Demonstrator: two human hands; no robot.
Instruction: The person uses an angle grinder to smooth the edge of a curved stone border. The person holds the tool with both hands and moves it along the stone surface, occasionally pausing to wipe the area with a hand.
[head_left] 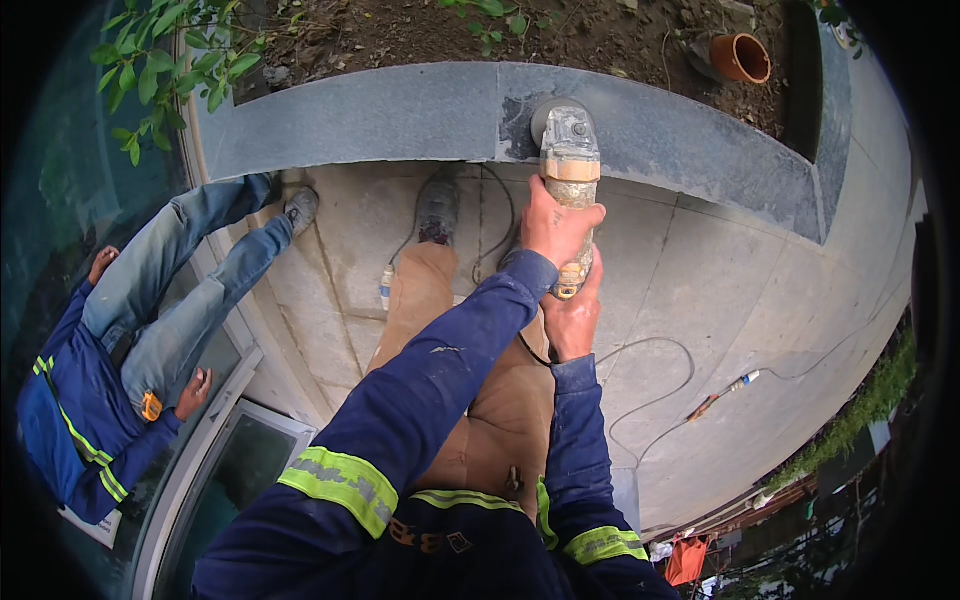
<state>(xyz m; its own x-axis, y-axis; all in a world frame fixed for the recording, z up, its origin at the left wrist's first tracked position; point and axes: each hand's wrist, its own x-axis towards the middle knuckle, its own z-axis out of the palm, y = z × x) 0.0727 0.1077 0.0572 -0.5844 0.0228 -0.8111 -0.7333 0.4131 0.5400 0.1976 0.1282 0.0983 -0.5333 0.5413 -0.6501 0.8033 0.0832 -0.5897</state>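
Note:
A worn, dusty angle grinder (pixel 571 168) is held out in front of me, its head and round disc (pixel 543 122) over the grey stone coping (pixel 400 115). The disc appears to touch the stone beside a joint, next to a dark, rough patch (pixel 518 128). My left hand (pixel 553 224) is wrapped round the middle of the grinder's body. Behind it, my right hand (pixel 574 318) grips the rear end, close to where the power cord (pixel 533 350) hangs. Part of the right hand's fingers is hidden by the tool.
A cord with a plug connection (pixel 742 382) trails over the paving (pixel 650 270) at right; another plug (pixel 387 285) lies beside my leg. Beyond the coping are soil (pixel 400 35) and a terracotta pot (pixel 741 58). Leaves (pixel 150 75) overhang the left end, where another person (pixel 150 320) stands.

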